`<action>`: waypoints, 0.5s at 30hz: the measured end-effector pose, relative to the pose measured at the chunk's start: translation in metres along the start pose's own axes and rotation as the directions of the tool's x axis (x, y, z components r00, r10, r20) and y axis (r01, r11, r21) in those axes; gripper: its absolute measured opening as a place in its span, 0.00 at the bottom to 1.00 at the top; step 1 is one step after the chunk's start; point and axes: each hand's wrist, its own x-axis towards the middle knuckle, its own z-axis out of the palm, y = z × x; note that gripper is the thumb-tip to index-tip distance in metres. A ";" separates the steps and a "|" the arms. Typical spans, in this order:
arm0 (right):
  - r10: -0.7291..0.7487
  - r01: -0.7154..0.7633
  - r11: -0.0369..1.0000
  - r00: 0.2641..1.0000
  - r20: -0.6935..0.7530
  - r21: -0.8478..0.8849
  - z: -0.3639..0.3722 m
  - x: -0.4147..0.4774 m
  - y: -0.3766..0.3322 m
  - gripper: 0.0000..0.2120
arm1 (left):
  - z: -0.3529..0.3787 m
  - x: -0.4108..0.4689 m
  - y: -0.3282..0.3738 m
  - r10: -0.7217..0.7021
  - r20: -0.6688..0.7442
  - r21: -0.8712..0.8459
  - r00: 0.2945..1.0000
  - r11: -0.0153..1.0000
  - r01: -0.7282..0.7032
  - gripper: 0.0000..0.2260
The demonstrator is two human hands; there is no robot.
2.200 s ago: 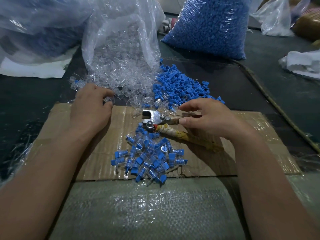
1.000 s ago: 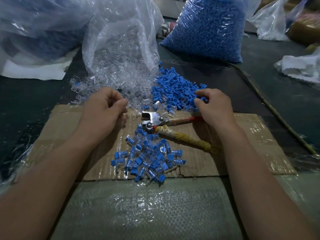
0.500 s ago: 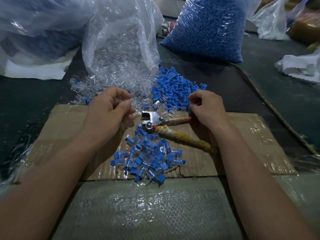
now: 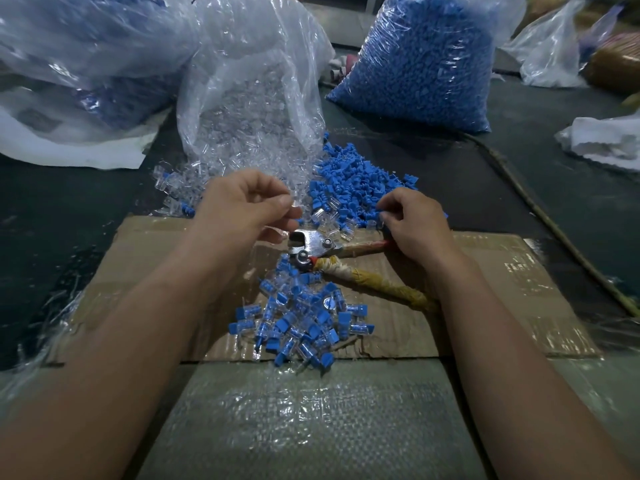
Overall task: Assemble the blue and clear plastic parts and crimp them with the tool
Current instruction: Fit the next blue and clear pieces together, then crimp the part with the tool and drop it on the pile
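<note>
Pinching what looks like one clear part (image 4: 294,203) between thumb and forefinger of the left hand (image 4: 242,207), other fingers curled in, just above the metal head of the crimping tool (image 4: 311,244); blending into the spilled clear heap (image 4: 242,174) behind, so not being fully certain. Curling the right hand (image 4: 414,225) down onto the near edge of the loose blue parts (image 4: 353,183), fingertips hidden among them; not showing whether a blue piece is pinched there. Leaving the tool flat on the cardboard (image 4: 502,289) between the hands, jaws pointing left, the red handle (image 4: 363,245) disappearing under the heel of the right hand, the yellow wrapped handle (image 4: 381,288) angling toward the right forearm. Keeping the finished pieces (image 4: 301,320) heaped just in front of the tool. Judging both kinds of part as nearly weightless, rigid, smooth and probably slippery moulded plastic, the clear one thin-walled and likely cracking under a hard squeeze. Calling therefore for light fingertip pinches across the flat sides, leaving the open end of the clear part free for the blue plug. Reckoning the tool the only heavy, stiff thing here; taking it by both wrapped handles, well back from the pivot, the wrapping likely giving friction, and keeping fingers away from the jaws.
</note>
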 end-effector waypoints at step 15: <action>0.008 0.086 0.736 0.991 -0.135 0.672 -0.016 -0.017 -0.029 0.11 | -0.001 -0.007 -0.020 -0.035 -0.023 -0.141 0.999 0.990 0.031 0.03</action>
